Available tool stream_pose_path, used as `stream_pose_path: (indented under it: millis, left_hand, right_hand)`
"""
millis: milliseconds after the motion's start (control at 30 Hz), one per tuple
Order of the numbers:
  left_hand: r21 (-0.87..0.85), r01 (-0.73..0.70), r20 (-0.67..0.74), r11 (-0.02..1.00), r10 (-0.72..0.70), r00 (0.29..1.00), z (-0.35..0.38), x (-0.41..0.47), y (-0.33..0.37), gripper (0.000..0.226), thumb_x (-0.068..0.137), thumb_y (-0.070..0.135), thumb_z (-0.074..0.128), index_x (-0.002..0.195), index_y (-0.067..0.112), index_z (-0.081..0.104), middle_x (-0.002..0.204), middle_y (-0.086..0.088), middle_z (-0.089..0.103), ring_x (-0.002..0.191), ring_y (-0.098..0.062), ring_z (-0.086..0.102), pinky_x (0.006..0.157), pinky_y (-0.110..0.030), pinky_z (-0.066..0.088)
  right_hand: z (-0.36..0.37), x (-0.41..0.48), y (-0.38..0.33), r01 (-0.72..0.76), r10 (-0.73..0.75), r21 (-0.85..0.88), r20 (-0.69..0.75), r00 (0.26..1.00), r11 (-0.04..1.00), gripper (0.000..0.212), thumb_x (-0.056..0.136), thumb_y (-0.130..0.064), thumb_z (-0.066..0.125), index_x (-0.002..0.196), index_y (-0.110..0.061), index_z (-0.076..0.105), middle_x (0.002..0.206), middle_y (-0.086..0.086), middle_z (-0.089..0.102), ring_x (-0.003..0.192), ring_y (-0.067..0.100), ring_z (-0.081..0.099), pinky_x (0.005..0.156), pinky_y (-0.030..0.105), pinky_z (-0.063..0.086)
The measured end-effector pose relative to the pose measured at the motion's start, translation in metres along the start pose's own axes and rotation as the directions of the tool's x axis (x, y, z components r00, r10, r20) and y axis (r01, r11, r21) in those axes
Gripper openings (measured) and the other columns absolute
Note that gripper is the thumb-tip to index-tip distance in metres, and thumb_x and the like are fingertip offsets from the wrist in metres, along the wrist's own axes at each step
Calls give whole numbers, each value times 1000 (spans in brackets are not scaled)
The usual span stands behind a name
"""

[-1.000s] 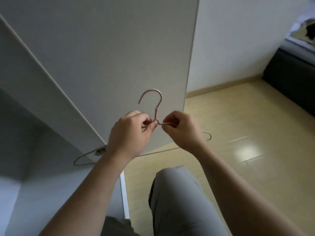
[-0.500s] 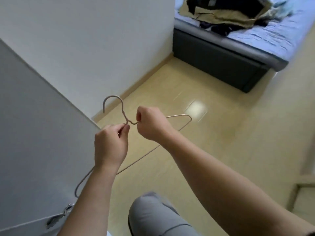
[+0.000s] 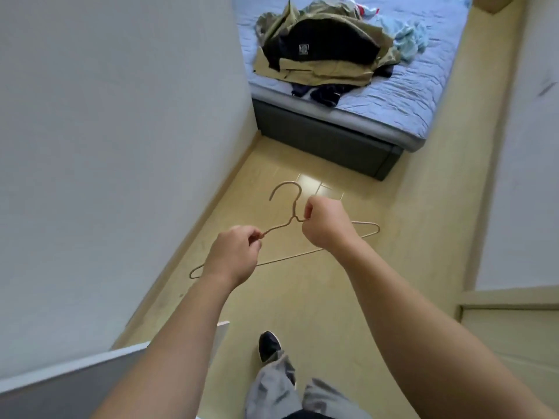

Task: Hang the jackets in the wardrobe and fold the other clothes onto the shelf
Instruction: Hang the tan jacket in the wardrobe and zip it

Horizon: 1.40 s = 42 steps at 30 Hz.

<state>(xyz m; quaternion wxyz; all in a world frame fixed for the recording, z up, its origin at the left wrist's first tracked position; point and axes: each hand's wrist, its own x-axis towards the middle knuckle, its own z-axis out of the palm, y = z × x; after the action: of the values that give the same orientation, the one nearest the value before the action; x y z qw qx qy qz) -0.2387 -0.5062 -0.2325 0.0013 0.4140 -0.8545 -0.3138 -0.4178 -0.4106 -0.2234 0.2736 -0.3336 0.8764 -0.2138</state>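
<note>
I hold a thin pink wire hanger (image 3: 292, 207) out in front of me over the floor, hook pointing up. My left hand (image 3: 233, 255) pinches its left shoulder wire. My right hand (image 3: 325, 225) pinches the wire just right of the hook's base. Ahead, a khaki jacket with a black lining (image 3: 320, 46) lies spread on the bed (image 3: 402, 98), with dark clothes under it and a light blue garment (image 3: 410, 40) to its right.
A white wall (image 3: 121, 131) runs along my left. The wardrobe door's edge (image 3: 75, 367) shows at the bottom left. A beige floor (image 3: 302, 297) leads to the bed's dark base (image 3: 326, 140). A white panel (image 3: 520, 146) stands on the right. My foot (image 3: 269, 346) is below.
I have turned away from the wardrobe toward the bed, which now fills the top of the view. My left hand has slid outward along the hanger's left shoulder wire.
</note>
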Motion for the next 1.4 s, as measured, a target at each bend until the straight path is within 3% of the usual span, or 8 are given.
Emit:
stream_pose_path:
  millis: [300,467,600,767,967,1167,1333,1400]
  left_hand:
    - [22,-268,46,963,267,963,-59,180,101,15,96,23,68,106,19,78,97,0,70,88,-16,63,83,-31,53]
    - [86,-372,63,924,368,928,-46,311,154,15,95,23,69,106,17,79,96,-1,71,87,-15,63,81,-31,53]
    - [110,-404,76,908,397,915,-42,412,201,15,95,23,69,105,16,78,101,1,69,93,-15,63,89,-35,52]
    - [51,-406,-36,912,408,912,-60,517,250,20,90,14,71,109,15,74,110,3,65,103,-11,58,91,-22,46]
    - [-100,-269,-76,958,262,962,-80,646,256,10,94,17,67,98,24,73,93,15,64,87,10,56,76,-1,37]
    - [-175,-7,144,985,32,989,-63,831,219,10,95,24,64,96,32,68,92,17,67,88,-1,61,73,-21,45]
    - [-145,345,400,927,-264,878,-18,974,182,12,97,22,61,107,17,68,100,0,69,94,-19,65,88,-36,55]
    - [-249,593,490,765,-429,759,-2,1018,168,12,100,12,54,94,10,64,88,-4,65,76,-19,61,70,-30,51]
  right_hand:
    - [-124,106,-8,21,-20,99,-12,1000,995,6,87,-27,71,92,-23,71,84,-10,68,80,10,63,75,28,55]
    - [-177,217,27,36,-31,153,-33,999,988,18,95,-38,66,95,-23,77,79,-10,71,78,7,66,78,30,57]
    - [-216,309,45,-36,35,206,7,999,978,30,91,-50,67,85,-22,77,73,-10,71,73,4,64,65,23,48]
    - [-257,411,53,-159,156,245,28,987,956,40,96,-53,57,81,-18,69,68,-2,69,74,17,65,67,29,47]
    - [-278,550,43,-169,184,238,-44,982,956,28,105,-38,48,89,-16,52,75,-3,55,80,24,52,68,32,32]
    - [-275,701,29,-304,348,451,-14,937,839,30,96,-41,60,83,-17,48,79,6,68,75,22,65,63,33,41]
    - [-259,808,36,-449,495,469,29,868,761,43,102,-48,47,78,-13,48,71,10,69,75,28,69,66,34,46]
    - [-250,844,35,-453,483,436,46,874,778,47,105,-49,40,81,-10,48,77,13,67,79,33,67,74,39,49]
